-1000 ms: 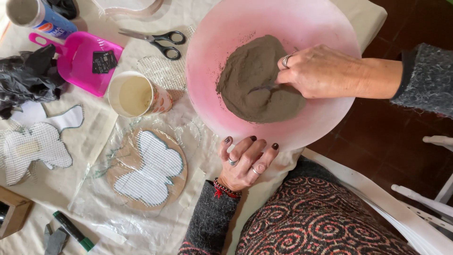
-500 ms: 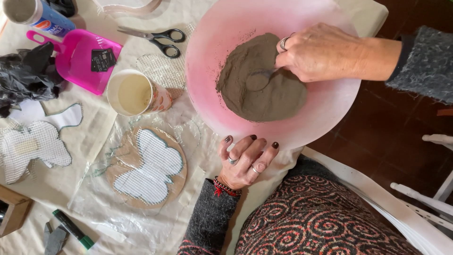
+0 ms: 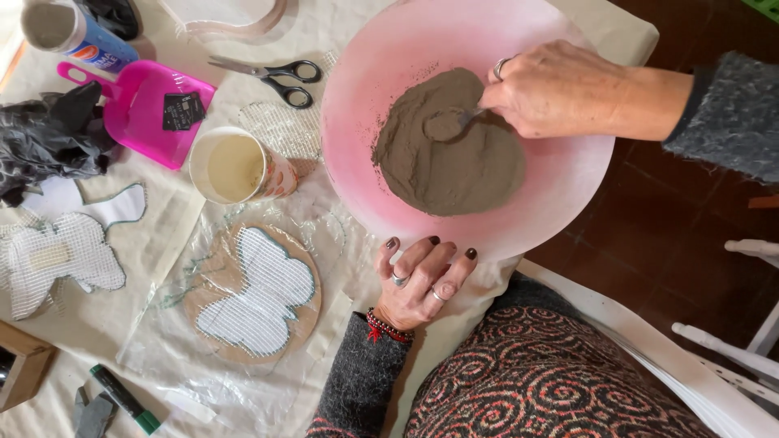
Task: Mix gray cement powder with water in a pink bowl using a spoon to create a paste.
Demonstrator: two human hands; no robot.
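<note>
The right hand (image 3: 560, 89) grips a spoon (image 3: 454, 123) dug into the grey powder (image 3: 450, 154) heaped in the pink bowl (image 3: 373, 89). The left hand (image 3: 420, 280) rests open, fingers spread, at the bowl's near rim on the tabletop (image 3: 97, 312).

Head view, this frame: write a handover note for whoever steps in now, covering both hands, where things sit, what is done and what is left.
Right hand: holds a spoon dug into the grey mix in the pink bowl.
Left hand: flat on the table by the bowl's near rim, holding nothing.
Nearby: cup of beige liquid, scissors, pink scoop, mesh butterfly on a cardboard disc, a second mesh butterfly further left.
Done: mix heaped in the bowl.
Left: both butterflies show no mix on them.
</note>
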